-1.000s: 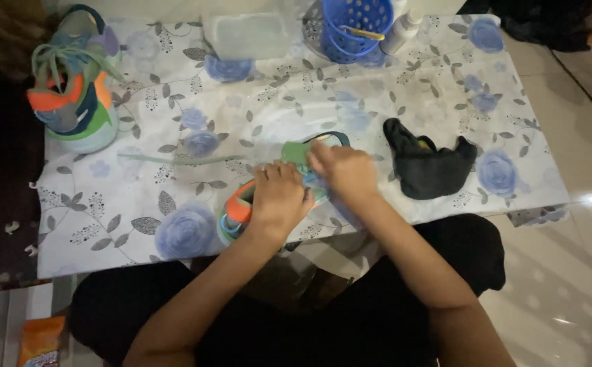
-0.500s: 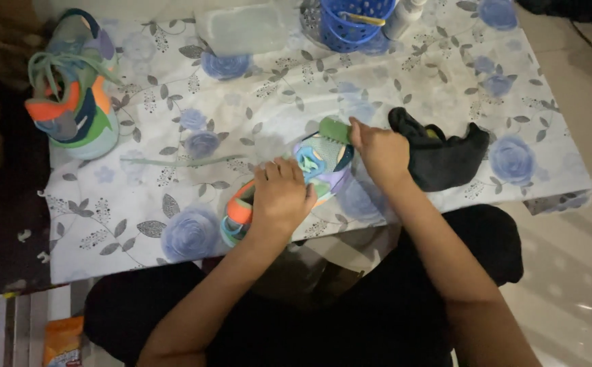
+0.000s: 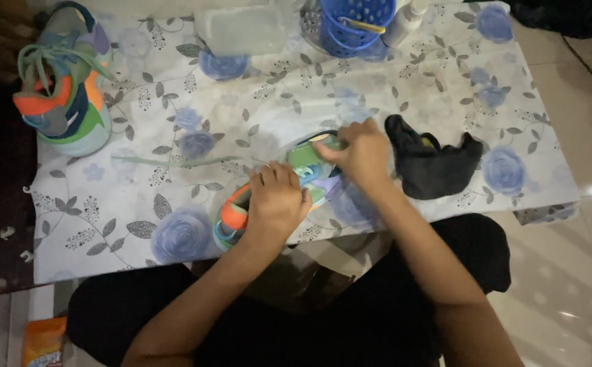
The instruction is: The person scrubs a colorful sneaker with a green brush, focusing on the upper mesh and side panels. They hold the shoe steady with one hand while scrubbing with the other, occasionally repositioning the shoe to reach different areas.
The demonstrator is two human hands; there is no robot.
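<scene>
Sneaker (image 3: 296, 183) sits at the worktop's (image 3: 405, 88) near edge, left hand (image 3: 275, 200) clamped over its middle, right hand (image 3: 357, 151) pinching the tongue. Hard tug could slide it off; loose lace (image 3: 173, 162) may snag.

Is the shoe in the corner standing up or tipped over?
Standing up. The colourful shoe rests sole-down on the flowered table, its laces on top.

Both hands cover most of the sneaker (image 3: 309, 178) on the bench (image 3: 173, 197), so its middle and lacing stay hidden, and the right hand (image 3: 357, 155) masks its own grip at the tongue. The blue basket (image 3: 354, 27), clear container (image 3: 245, 28) and spray bottle (image 3: 405, 22) are cut off by the top edge.
</scene>
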